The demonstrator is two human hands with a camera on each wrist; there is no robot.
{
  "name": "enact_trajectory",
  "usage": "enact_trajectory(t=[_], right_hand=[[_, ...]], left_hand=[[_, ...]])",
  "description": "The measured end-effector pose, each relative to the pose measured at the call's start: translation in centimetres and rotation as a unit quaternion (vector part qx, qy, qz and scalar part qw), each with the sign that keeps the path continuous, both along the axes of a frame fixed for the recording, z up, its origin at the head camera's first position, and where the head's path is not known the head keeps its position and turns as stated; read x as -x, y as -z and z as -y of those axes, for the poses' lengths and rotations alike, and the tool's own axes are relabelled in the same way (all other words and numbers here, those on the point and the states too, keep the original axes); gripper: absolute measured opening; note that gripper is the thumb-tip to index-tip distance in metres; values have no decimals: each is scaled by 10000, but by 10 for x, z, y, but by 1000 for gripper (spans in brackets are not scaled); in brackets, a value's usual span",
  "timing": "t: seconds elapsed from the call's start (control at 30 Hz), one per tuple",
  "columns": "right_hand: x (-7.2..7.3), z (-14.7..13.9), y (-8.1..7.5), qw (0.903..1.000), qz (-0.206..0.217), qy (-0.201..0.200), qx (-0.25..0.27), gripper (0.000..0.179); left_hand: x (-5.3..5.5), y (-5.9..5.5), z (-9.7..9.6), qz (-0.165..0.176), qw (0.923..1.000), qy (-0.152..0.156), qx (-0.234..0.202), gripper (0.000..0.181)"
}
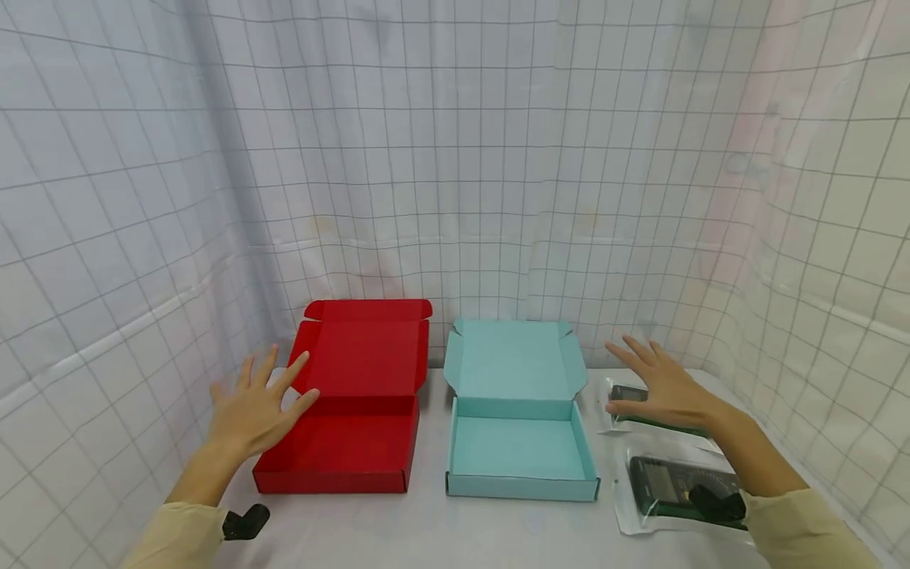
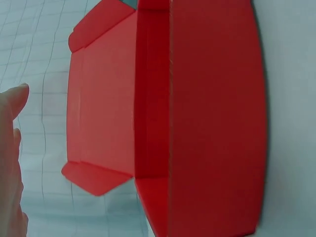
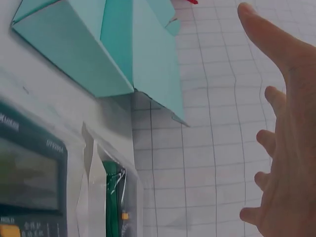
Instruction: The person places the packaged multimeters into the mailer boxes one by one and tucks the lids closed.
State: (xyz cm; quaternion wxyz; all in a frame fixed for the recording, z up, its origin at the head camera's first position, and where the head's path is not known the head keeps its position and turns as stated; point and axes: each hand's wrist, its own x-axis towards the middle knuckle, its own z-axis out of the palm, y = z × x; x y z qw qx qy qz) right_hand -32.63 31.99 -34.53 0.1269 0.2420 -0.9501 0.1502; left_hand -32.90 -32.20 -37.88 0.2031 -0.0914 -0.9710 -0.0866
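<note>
My left hand (image 1: 250, 415) hovers with fingers spread over the left side of a red cardboard box (image 1: 334, 454), whose lid stands open at the back. My right hand (image 1: 664, 387), fingers apart and holding nothing, is raised above two bagged multimeters. The nearer multimeter (image 1: 671, 484) lies in a clear plastic bag; its screen and dark green casing also show in the right wrist view. Behind it lies the farther multimeter (image 1: 629, 393), partly hidden by my right hand. Between the hands sits a light blue cardboard box (image 1: 522, 450), its lid open and nothing inside.
The boxes and bags stand on a white table (image 1: 426, 537). White gridded curtain (image 1: 490, 158) hangs behind the table and along both sides. A dark strap piece sits at each wrist, by the cream sleeves (image 1: 178, 537).
</note>
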Motion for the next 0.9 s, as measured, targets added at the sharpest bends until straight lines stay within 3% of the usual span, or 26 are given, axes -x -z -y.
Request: enact_trajectory(t=[0.13,0.2,0.3,0.37,0.47,0.57,0.77,0.83,0.9], right_hand=[[-3,-18,6,9981,382,-348,349,102],[-4,-26,10,9955,598,-477,562,100],[-9,-38,16,9885,973,-664,945,93],[-14,-46,20,9813,1256,-769,1239,89],[-19,-56,27,9674,1742,-884,1612,86],[-23,-64,33,9561,2086,-922,1838,87],[-30,-75,51,9513,2305,-834,1871,82],[-33,-79,60,9500,2400,-848,1808,80],[-34,-82,69,9468,2570,-847,1745,77]], left_hand=[[-11,5,13,260,9989,129,-364,80],[-16,10,20,489,9951,335,-787,81],[-20,18,30,1077,9774,705,-1678,87],[-22,23,37,1609,9558,865,-2305,93],[-26,30,48,2517,9192,775,-2927,99],[-32,39,57,3036,8863,778,-3410,97],[-31,61,61,3120,8121,1346,-4743,85],[-29,66,62,3125,7909,1477,-5049,83],[-29,69,63,3137,7760,1592,-5236,81]])
